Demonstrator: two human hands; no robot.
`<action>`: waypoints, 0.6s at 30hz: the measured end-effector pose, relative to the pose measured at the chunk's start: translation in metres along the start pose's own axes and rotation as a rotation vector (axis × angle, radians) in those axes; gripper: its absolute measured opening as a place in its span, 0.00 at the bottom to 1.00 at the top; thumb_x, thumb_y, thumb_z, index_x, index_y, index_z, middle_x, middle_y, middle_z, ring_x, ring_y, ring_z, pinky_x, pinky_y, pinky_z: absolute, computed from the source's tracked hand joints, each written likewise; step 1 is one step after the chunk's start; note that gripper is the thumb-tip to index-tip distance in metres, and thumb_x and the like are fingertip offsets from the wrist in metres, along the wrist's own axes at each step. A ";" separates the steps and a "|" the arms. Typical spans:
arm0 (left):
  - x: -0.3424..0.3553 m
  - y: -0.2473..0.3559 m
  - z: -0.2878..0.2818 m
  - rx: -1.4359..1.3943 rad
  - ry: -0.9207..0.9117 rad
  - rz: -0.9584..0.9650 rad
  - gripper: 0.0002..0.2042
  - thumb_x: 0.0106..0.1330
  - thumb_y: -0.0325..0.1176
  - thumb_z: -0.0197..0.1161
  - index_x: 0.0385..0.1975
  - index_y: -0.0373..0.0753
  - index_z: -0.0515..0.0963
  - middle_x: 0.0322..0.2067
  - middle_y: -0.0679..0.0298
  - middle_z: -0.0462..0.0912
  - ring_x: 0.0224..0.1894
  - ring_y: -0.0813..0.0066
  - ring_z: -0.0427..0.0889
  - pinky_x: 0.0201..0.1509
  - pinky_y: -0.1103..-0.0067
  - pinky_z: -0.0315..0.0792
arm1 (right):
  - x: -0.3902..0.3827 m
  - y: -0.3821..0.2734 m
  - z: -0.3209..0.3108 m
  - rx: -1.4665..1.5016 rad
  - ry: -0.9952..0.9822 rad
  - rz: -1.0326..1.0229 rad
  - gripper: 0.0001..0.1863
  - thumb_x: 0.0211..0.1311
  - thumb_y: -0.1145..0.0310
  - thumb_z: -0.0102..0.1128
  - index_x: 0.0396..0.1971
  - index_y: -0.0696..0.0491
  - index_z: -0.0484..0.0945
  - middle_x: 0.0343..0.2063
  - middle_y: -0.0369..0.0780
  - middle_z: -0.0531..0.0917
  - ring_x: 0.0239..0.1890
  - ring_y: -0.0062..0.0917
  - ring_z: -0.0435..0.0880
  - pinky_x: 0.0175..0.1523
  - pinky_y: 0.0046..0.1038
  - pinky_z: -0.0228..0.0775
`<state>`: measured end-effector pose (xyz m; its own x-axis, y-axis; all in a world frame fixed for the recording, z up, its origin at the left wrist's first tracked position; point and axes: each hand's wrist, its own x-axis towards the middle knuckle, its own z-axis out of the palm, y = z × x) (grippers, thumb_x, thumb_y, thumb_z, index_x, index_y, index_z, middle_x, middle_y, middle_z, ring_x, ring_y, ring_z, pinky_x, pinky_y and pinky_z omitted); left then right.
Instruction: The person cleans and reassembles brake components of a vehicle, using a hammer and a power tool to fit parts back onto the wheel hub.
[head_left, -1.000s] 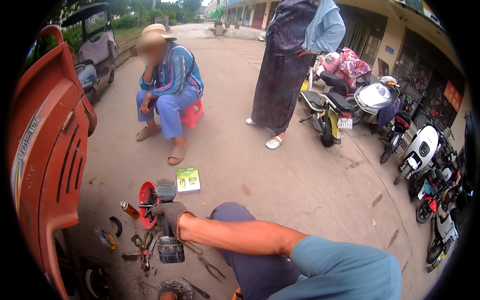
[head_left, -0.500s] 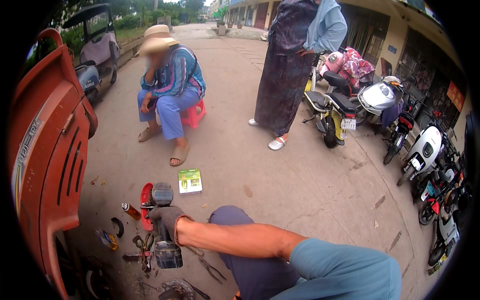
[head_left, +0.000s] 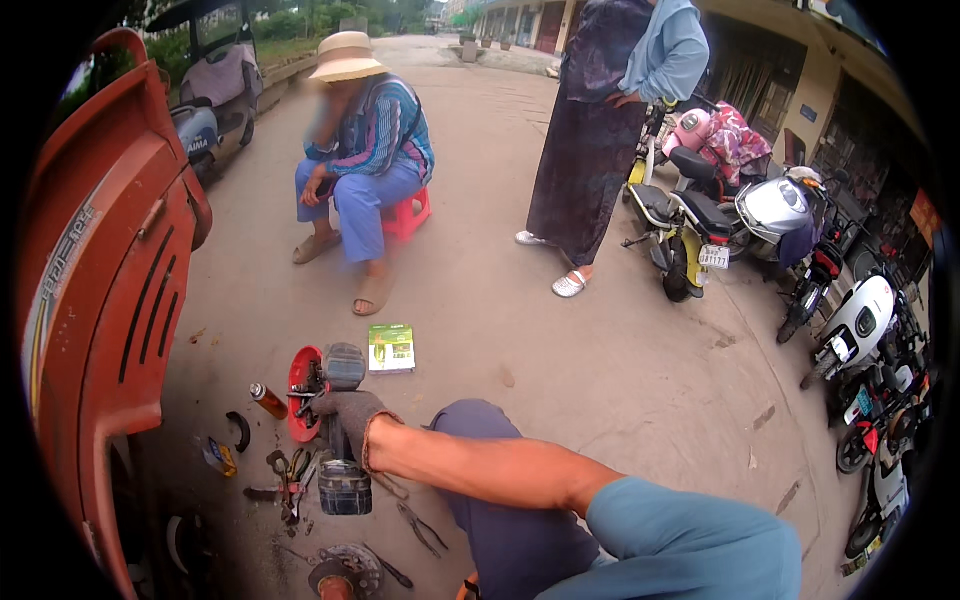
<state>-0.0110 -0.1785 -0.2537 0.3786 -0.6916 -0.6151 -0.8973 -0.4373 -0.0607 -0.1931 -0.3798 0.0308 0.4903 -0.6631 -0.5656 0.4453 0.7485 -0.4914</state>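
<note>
One big red vehicle (head_left: 125,280) along the left edge of the pavement (head_left: 470,300), and many scooters (head_left: 868,300) along the right edge. Toward the far edge, a standing person (head_left: 600,120) and a seated person (head_left: 380,130) on a red stool (head_left: 410,212). Near the lower left corner of the pavement, a black power tool (head_left: 345,490); over its middle, the gloved right hand (head_left: 345,415), reaching to a red bowl (head_left: 296,400) with small parts (head_left: 313,380). Cannot tell if closed on the tool, on a part, or on nothing. Just changed: at the near edge, the left hand (head_left: 333,572) more plainly in view, over a round metal disc (head_left: 368,568); its grip hidden, so cannot tell. Meaning, by judgement, attention divided between bowl and disc. Smaller, left of the bowl: an orange can (head_left: 268,400) and a curved black piece (head_left: 239,431).
</note>
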 end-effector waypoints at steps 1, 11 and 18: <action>-0.019 -0.018 0.007 -0.012 -0.026 0.007 0.29 0.62 0.50 0.63 0.57 0.35 0.78 0.48 0.53 0.87 0.51 0.53 0.86 0.54 0.65 0.78 | -0.016 -0.006 0.006 -0.096 -0.020 0.013 0.07 0.61 0.67 0.65 0.33 0.52 0.76 0.23 0.37 0.75 0.21 0.27 0.73 0.27 0.33 0.67; -0.086 -0.061 -0.040 -0.600 -0.265 0.024 0.32 0.66 0.52 0.58 0.62 0.33 0.72 0.55 0.46 0.81 0.58 0.52 0.81 0.61 0.67 0.73 | -0.013 -0.042 -0.015 -0.129 -0.053 -0.100 0.12 0.64 0.77 0.62 0.47 0.59 0.77 0.32 0.39 0.79 0.35 0.30 0.81 0.58 0.52 0.74; -0.088 -0.079 0.036 -0.591 0.122 0.048 0.20 0.66 0.43 0.62 0.54 0.39 0.79 0.49 0.51 0.85 0.52 0.54 0.83 0.55 0.68 0.74 | -0.040 -0.029 0.003 -0.145 -0.216 -0.107 0.04 0.62 0.75 0.60 0.34 0.54 0.74 0.28 0.40 0.75 0.32 0.34 0.76 0.47 0.47 0.74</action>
<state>0.0183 -0.0627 -0.2235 0.3957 -0.7641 -0.5095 -0.6488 -0.6253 0.4337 -0.2235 -0.3754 0.0692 0.6018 -0.7137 -0.3585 0.3991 0.6575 -0.6391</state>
